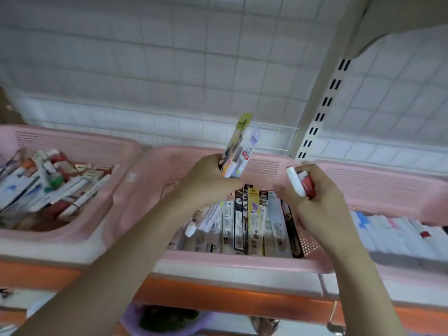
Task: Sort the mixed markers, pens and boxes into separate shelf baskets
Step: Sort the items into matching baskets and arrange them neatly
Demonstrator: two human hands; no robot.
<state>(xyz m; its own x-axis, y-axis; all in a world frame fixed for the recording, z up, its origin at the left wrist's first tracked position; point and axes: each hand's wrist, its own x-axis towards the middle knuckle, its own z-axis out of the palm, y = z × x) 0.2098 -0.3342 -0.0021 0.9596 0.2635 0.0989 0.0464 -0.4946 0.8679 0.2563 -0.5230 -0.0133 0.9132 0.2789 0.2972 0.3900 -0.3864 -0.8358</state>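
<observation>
The left hand [206,183] grips a bundle of slim boxes [238,146] upright; the right hand [312,190] grips two markers [300,183]. Beneath both, the middle basket [230,260] holds rowed boxes and one stray marker [190,229]. Left of them, another basket [80,146] looks unsorted, so much remains.

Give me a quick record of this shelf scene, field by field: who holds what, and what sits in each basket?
left hand: grips a bunch of slim boxes, raised
right hand: grips a white and red marker
middle basket: slim boxes standing in a row
left basket: jumbled markers and pens
right basket: pale flat packs
shelf edge: orange
</observation>
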